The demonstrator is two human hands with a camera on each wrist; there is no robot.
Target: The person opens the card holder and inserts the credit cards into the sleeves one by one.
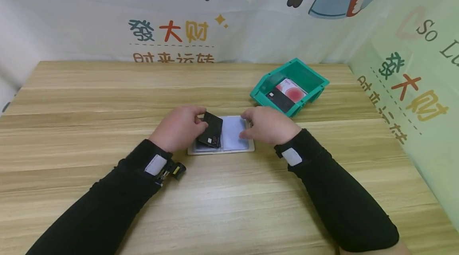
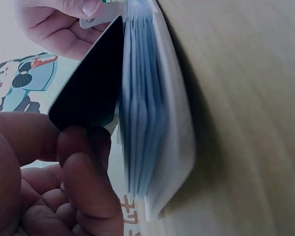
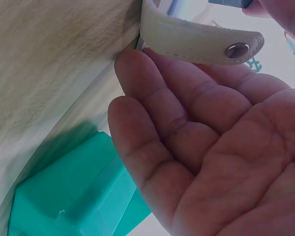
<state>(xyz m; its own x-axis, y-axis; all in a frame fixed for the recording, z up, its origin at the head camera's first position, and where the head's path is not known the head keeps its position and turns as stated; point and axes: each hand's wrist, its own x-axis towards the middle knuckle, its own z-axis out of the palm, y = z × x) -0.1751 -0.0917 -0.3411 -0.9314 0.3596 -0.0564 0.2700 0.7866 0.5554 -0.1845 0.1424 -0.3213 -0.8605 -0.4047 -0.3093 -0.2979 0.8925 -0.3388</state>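
Observation:
My left hand (image 1: 179, 127) pinches a black VIP card (image 1: 212, 129) between thumb and fingers, tilted over the left side of an open card holder (image 1: 234, 133). The left wrist view has the card leaning against the holder's stack of clear sleeves (image 2: 140, 113), seen edge-on. At the holder's right edge is my right hand (image 1: 270, 124), its thumb and forefinger apart. In the right wrist view, its relaxed fingers lie beside the holder's pale strap (image 3: 196, 39), which carries a metal snap. Whether the fingertips touch the holder is partly hidden.
A green bin (image 1: 299, 72) stands behind my right hand, angled on the wooden table (image 1: 89, 99). Inside it lie a black card (image 1: 281, 99) and a white-and-pink card (image 1: 294, 91). Printed cloth walls (image 1: 251, 28) rise behind and to the right.

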